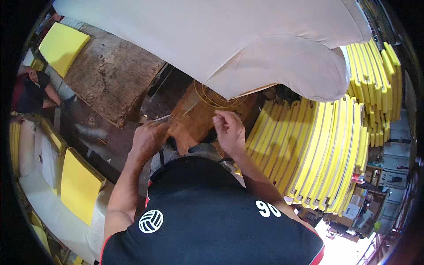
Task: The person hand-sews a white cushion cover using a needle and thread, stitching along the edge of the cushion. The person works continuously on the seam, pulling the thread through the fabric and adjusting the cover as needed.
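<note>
My left hand [150, 137] is closed, fingers curled, beside a brown wooden board [190, 121] in front of my body. A thin pale strip shows by its fingertips; whether the hand holds it I cannot tell. My right hand [230, 132] is raised over the board's right side, thumb and fingers pinched together. What lies between them is too small to make out. Just beyond it, a loose coil of thin yellowish cord [221, 105] lies below the corner of a large upholstered piece in pale fabric [221, 44].
Many yellow padded panels [309, 145] stand in rows at the right. A worn wooden board [110, 66] carries a yellow pad [64, 47] at the far left. Pale upholstered furniture with a yellow panel [79, 185] is at the near left. Another person [33, 90] sits at the left edge.
</note>
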The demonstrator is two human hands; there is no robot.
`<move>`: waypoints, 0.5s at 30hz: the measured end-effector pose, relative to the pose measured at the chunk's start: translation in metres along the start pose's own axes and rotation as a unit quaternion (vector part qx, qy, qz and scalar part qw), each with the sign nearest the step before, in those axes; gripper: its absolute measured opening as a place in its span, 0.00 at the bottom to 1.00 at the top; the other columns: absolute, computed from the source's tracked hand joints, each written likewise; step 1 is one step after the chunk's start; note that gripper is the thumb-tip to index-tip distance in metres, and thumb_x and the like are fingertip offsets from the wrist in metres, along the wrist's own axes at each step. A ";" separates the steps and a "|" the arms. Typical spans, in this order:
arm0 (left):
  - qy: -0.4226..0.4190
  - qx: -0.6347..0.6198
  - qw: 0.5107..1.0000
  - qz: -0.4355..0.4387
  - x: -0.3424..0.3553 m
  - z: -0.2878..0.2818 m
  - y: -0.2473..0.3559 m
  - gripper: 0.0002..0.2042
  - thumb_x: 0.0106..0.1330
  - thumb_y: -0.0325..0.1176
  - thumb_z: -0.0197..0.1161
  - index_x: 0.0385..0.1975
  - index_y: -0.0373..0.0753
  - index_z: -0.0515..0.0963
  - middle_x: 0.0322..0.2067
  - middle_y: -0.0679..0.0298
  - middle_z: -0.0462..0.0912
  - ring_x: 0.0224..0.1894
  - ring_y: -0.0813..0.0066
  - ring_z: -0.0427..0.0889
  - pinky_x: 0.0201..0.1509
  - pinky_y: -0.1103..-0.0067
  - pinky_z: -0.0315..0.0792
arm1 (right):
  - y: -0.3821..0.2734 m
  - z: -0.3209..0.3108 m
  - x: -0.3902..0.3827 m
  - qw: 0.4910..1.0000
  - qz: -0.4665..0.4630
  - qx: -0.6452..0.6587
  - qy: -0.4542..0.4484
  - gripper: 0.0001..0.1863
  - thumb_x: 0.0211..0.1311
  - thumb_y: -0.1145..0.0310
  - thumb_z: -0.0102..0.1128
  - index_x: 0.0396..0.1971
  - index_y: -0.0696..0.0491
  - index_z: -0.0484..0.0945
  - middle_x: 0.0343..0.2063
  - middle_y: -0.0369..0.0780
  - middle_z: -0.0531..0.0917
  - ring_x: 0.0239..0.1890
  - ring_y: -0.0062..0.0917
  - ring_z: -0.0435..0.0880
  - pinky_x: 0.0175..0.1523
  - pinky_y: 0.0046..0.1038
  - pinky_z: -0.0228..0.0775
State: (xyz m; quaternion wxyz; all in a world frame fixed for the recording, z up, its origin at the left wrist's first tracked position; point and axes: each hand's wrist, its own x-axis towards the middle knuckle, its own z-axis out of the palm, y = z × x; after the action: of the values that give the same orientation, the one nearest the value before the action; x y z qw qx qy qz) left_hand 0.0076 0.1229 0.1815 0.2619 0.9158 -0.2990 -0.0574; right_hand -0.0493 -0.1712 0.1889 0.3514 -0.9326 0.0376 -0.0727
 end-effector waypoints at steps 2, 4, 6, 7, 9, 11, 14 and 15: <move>-0.001 -0.017 0.998 0.055 0.015 -0.009 0.018 0.09 0.62 0.31 0.64 0.41 0.42 0.82 0.32 0.58 0.83 0.39 0.56 0.84 0.41 0.63 0.78 | -0.049 -0.019 0.001 0.994 -0.111 0.016 0.009 0.19 0.69 0.63 0.64 0.56 0.56 0.80 0.48 0.47 0.85 0.49 0.41 0.86 0.57 0.36 0.78; 0.022 -0.044 0.994 0.096 0.029 -0.018 0.037 0.09 0.61 0.30 0.65 0.41 0.41 0.82 0.32 0.57 0.83 0.39 0.56 0.84 0.40 0.63 0.78 | -0.079 -0.029 0.001 0.985 -0.171 -0.004 -0.006 0.16 0.69 0.66 0.65 0.52 0.56 0.81 0.46 0.46 0.86 0.47 0.39 0.86 0.55 0.35 0.79; 0.072 -0.088 0.986 0.121 0.041 -0.023 0.053 0.09 0.61 0.30 0.66 0.41 0.40 0.82 0.31 0.57 0.83 0.38 0.55 0.84 0.40 0.63 0.78 | -0.079 -0.031 -0.006 0.987 -0.157 0.000 -0.029 0.14 0.69 0.69 0.66 0.51 0.56 0.82 0.44 0.45 0.86 0.45 0.35 0.87 0.52 0.33 0.80; 0.079 -0.106 0.983 0.126 0.047 -0.022 0.057 0.09 0.62 0.30 0.66 0.41 0.39 0.83 0.32 0.56 0.84 0.38 0.55 0.85 0.40 0.64 0.79 | -0.076 -0.031 -0.009 0.990 -0.133 0.009 -0.043 0.13 0.69 0.70 0.66 0.50 0.57 0.82 0.44 0.45 0.87 0.43 0.32 0.88 0.51 0.32 0.80; 0.096 -0.143 0.977 0.127 0.056 -0.018 0.064 0.08 0.64 0.29 0.67 0.42 0.37 0.83 0.34 0.54 0.86 0.37 0.56 0.87 0.40 0.66 0.80 | -0.070 -0.041 -0.014 0.991 -0.072 0.108 -0.017 0.12 0.70 0.73 0.65 0.51 0.58 0.82 0.44 0.44 0.87 0.42 0.27 0.88 0.50 0.28 0.80; 0.072 -0.244 0.964 0.076 0.062 -0.018 0.079 0.09 0.66 0.28 0.66 0.44 0.36 0.83 0.36 0.54 0.86 0.37 0.60 0.88 0.40 0.69 0.81 | -0.064 -0.047 -0.018 0.972 0.023 0.231 0.019 0.12 0.68 0.74 0.67 0.50 0.56 0.83 0.40 0.42 0.89 0.39 0.23 0.88 0.46 0.25 0.79; 0.065 -0.334 0.939 0.043 0.074 -0.016 0.100 0.09 0.68 0.27 0.65 0.45 0.33 0.83 0.37 0.54 0.87 0.37 0.66 0.88 0.40 0.72 0.82 | -0.068 -0.060 -0.016 0.930 0.029 0.357 0.081 0.08 0.68 0.76 0.66 0.46 0.58 0.85 0.38 0.40 0.88 0.40 0.21 0.87 0.46 0.26 0.79; 0.067 -0.354 0.932 0.039 0.078 -0.015 0.105 0.09 0.68 0.27 0.65 0.46 0.33 0.83 0.37 0.54 0.87 0.37 0.68 0.88 0.40 0.73 0.82 | -0.070 -0.065 -0.013 0.938 0.033 0.332 0.096 0.06 0.69 0.77 0.65 0.43 0.59 0.85 0.39 0.40 0.88 0.40 0.23 0.87 0.47 0.26 0.78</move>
State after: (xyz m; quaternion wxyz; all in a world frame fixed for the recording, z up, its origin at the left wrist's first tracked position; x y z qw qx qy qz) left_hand 0.0202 0.0125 0.2521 0.5907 0.7530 -0.2763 -0.0883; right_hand -0.0718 -0.1596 0.2819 0.6377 -0.7500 0.0753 -0.1584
